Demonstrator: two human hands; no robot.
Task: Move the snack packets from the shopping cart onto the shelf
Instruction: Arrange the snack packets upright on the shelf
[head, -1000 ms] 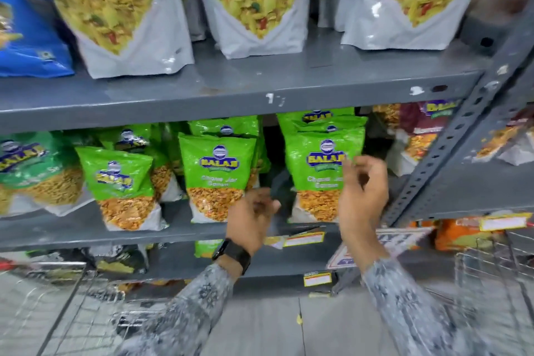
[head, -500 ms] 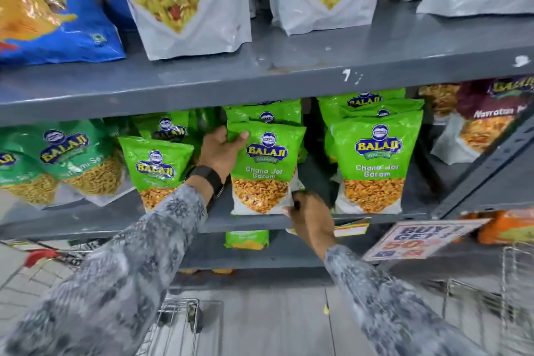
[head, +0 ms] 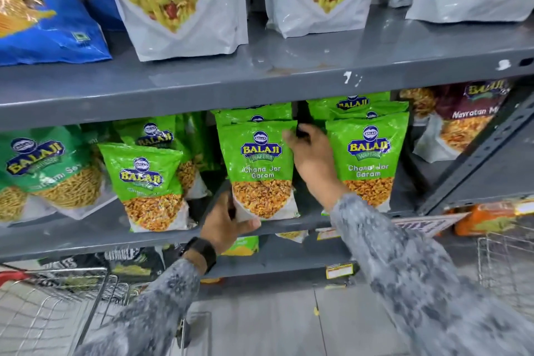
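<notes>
Grey metal shelf (head: 173, 89) filled my view, stacked with snack bags. On its middle level the green packet (head: 260, 170) stood upright between two like it. My left hand (head: 224, 222) had its grip closed around that packet's lower left corner; my right hand (head: 310, 159) lay against its upper right edge, fingers spread wide. The wire cart (head: 57, 298) sat near left, below.

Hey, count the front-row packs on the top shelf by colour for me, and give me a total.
Blue bag: 1
White snack-mix pouches: 3
Total: 4
Others stand partly hidden behind these and are not counted.
</notes>
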